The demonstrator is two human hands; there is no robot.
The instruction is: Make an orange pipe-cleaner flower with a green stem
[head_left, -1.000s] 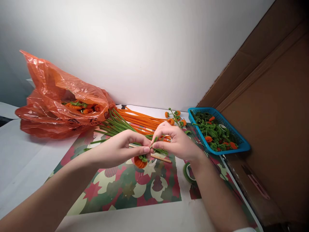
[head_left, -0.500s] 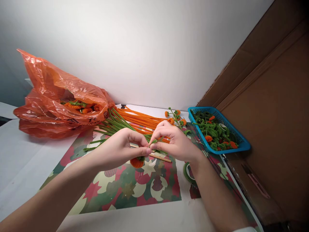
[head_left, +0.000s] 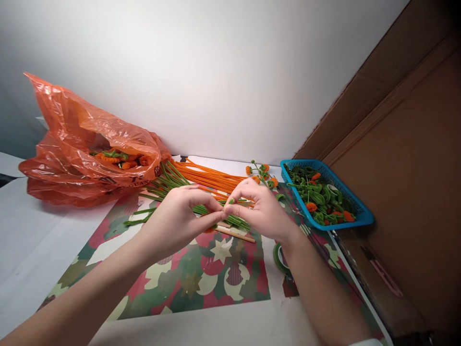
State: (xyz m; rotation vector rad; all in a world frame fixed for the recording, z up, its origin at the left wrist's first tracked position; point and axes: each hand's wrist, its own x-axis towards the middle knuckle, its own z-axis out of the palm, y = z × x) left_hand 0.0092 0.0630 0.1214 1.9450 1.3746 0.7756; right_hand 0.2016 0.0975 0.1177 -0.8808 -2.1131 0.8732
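My left hand (head_left: 180,216) and my right hand (head_left: 261,211) meet fingertip to fingertip above the patterned mat. Between them is the green stem (head_left: 231,201) of a small orange chenille flower (head_left: 210,230). Most of the flower is hidden behind my left fingers, with only an orange sliver showing below. Thumb and forefinger of my left hand are pinched on the flower's stem. My right thumb and forefinger are closed at the stem's green end. Below my right wrist lies a roll of green tape (head_left: 279,258), partly covered by the forearm.
Green chenille stems (head_left: 169,180) and orange ones (head_left: 212,178) lie behind my hands, near wooden sticks (head_left: 236,234). An orange plastic bag (head_left: 93,178) of flowers stands left. At right are finished sprigs (head_left: 264,173), a blue basket (head_left: 363,218) of green pieces, and a pink cutter (head_left: 385,276).
The orange flower has turned up behind my left fingers and is now mostly hidden. My left hand has rotated slightly, and both hands remain pinched together at the stem.
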